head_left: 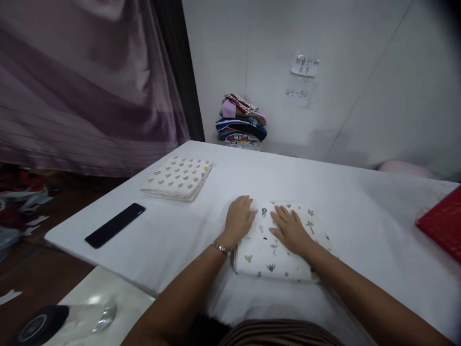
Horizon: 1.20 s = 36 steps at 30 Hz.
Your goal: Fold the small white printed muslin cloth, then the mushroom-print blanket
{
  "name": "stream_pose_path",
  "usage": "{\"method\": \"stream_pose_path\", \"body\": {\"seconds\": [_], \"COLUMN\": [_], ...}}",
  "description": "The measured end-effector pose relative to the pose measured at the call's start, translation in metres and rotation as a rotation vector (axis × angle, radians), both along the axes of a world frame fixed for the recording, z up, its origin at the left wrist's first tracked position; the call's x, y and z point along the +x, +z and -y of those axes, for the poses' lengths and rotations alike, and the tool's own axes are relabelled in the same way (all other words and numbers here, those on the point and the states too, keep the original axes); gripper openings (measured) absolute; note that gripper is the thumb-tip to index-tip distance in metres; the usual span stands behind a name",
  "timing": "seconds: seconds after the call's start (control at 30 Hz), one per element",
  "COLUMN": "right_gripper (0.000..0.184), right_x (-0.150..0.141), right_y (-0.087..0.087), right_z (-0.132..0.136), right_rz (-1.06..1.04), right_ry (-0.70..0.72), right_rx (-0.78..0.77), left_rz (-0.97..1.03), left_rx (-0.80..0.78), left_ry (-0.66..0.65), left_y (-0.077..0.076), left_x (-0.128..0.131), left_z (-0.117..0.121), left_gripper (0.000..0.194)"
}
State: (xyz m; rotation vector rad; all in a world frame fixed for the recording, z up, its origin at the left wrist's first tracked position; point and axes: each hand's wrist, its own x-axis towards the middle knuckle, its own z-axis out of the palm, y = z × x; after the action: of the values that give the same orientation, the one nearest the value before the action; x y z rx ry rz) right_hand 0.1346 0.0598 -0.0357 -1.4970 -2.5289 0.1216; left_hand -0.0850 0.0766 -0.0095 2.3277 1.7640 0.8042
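In front of me on the white table lies a folded white cloth (277,259) printed with small flamingos, palms and cacti. My left hand (239,218), with a metal bracelet at the wrist, rests along the cloth's left edge, fingers stretched forward. Flat on top of the cloth, my right hand (290,229) has its fingers spread. Neither hand grips anything that I can see. Another folded cloth (180,178), white with a small grey print, lies farther back on the left.
Toward the left edge of the white table (173,235) is a dark phone-like slab (115,225). A red folded item (442,223) sits at the right edge. Stacked fabrics (242,122) stand behind the table. Lower left, a clear bottle (82,319) lies on a pale surface.
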Motion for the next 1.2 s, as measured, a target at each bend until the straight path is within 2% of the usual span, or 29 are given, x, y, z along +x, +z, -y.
{"method": "stream_pose_path", "body": {"seconds": [0.07, 0.17, 0.23, 0.37, 0.5, 0.67, 0.8, 0.9, 1.0, 1.1, 1.2], "right_gripper": [0.058, 0.061, 0.063, 0.065, 0.065, 0.063, 0.064, 0.066, 0.067, 0.065, 0.065], "right_x": [-0.001, 0.003, 0.012, 0.034, 0.041, 0.050, 0.078, 0.100, 0.114, 0.117, 0.114], "right_y": [-0.001, 0.001, 0.004, 0.003, 0.001, 0.015, 0.014, 0.007, 0.004, 0.004, 0.007], "right_z": [-0.001, -0.005, -0.010, -0.021, -0.026, -0.022, 0.003, 0.035, 0.067, 0.089, 0.099], "right_rz": [0.022, 0.040, 0.053, 0.095, 0.090, 0.007, -0.156, -0.484, -0.759, -0.838, -0.835], "right_ry": [-0.002, -0.010, -0.065, -0.196, -0.206, -0.203, -0.352, -0.467, -0.601, -0.645, -0.674], "right_rx": [-0.025, -0.042, -0.040, -0.079, -0.106, -0.226, -0.218, -0.253, -0.315, -0.344, -0.328], "left_rz": [-0.111, -0.206, -0.234, -0.239, -0.223, -0.159, 0.019, 0.192, 0.312, 0.344, 0.341], "left_rx": [-0.083, -0.217, -0.240, -0.249, -0.270, -0.316, -0.321, -0.259, -0.294, -0.386, -0.432], "left_ry": [-0.065, -0.054, -0.043, -0.040, -0.051, -0.078, -0.082, 0.030, 0.145, 0.194, 0.194], "left_y": [-0.005, -0.014, -0.019, -0.022, -0.021, -0.017, -0.017, -0.016, -0.013, -0.010, -0.009], "left_x": [0.006, 0.008, 0.006, 0.005, 0.005, 0.003, -0.003, -0.009, -0.014, -0.018, -0.020], "left_z": [0.007, 0.006, 0.002, -0.002, 0.000, -0.002, 0.000, 0.015, 0.038, 0.059, 0.073], "left_gripper": [0.050, 0.060, 0.063, 0.065, 0.066, 0.065, 0.062, 0.055, 0.048, 0.048, 0.054]}}
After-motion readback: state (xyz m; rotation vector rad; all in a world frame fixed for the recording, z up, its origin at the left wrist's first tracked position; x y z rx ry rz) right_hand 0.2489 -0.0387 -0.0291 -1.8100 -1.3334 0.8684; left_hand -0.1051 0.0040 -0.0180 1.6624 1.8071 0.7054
